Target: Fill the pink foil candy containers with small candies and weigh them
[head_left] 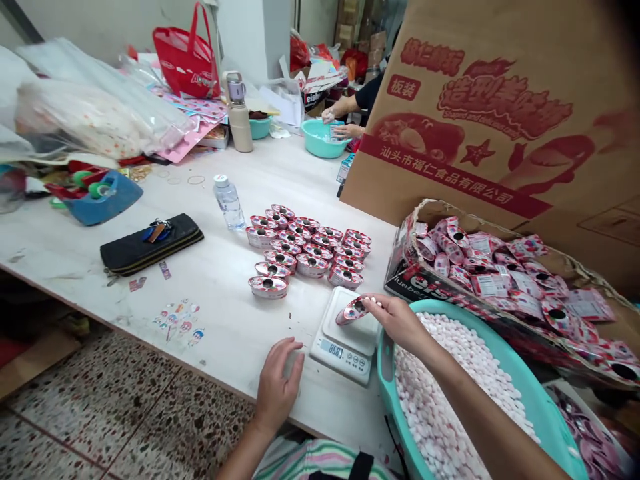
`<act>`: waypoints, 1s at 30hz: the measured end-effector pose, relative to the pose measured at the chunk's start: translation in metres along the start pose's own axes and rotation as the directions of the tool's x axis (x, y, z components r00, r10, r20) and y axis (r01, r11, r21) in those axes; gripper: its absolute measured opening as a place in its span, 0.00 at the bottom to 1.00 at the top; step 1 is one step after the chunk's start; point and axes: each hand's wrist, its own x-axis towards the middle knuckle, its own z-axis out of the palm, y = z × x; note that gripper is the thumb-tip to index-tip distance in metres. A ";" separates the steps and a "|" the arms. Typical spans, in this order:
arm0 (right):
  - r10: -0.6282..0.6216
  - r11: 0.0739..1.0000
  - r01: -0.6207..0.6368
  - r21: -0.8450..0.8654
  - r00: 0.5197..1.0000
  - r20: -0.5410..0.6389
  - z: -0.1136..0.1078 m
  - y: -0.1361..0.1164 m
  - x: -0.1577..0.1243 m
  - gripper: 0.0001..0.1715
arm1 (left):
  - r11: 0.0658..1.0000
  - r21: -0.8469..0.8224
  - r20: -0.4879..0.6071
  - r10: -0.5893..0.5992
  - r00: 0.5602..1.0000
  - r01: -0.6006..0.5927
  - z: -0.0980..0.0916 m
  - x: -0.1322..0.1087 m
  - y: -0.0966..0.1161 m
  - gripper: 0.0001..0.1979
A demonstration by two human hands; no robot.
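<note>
My right hand (395, 323) pinches the end of a small red-and-silver candy tray (351, 311), which tilts over a white digital kitchen scale (345, 337). The scale stands at the table's front edge, with my left hand (277, 381) just left of it. That hand rests loosely curled on the table, and a pale shape by its fingers is unclear. Beyond the scale lie several matching trays (305, 250) in tight rows. A teal basin (520, 380) of small white-and-pink candies sits below my right forearm.
A cardboard box (480, 267) of loose trays and labels lies at right, below a large printed carton (475, 113). Another person's hands (340, 117) work over a teal bowl (320, 137) at the back. A water bottle (229, 202) and black wallet (151, 245) stand on the table.
</note>
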 end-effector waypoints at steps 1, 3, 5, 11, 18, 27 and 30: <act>0.005 1.000 -0.006 -0.013 1.000 -0.002 0.000 0.001 0.001 0.24 | 1.000 0.001 -0.003 0.001 1.000 -0.001 0.000 0.000 0.001 0.09; 0.007 1.000 -0.007 -0.017 1.000 0.002 0.000 0.004 0.001 0.24 | 1.000 0.000 -0.005 0.004 1.000 -0.004 -0.001 0.000 0.001 0.09; 0.000 1.000 0.000 0.002 1.000 0.009 0.001 0.005 0.001 0.24 | 1.000 -0.004 0.000 0.007 1.000 -0.007 0.000 0.000 0.001 0.09; 0.079 0.987 -0.068 0.144 0.994 -0.070 -0.001 -0.007 -0.005 0.28 | 1.000 -0.024 -0.002 -0.007 1.000 0.007 0.000 -0.001 0.000 0.09; 0.297 0.843 -0.204 0.498 0.948 -0.116 -0.032 -0.005 -0.067 0.34 | 0.998 -0.046 -0.018 -0.048 0.999 0.047 0.000 0.000 0.003 0.08; 0.558 0.674 -0.206 0.709 0.771 -0.306 -0.036 0.054 -0.164 0.34 | 0.994 0.025 -0.023 0.108 0.994 -0.107 0.002 0.032 0.024 0.09; 0.578 0.684 -0.205 0.700 0.739 -0.348 -0.029 0.065 -0.179 0.35 | 0.959 0.094 0.058 0.264 0.963 -0.269 0.012 0.066 0.052 0.17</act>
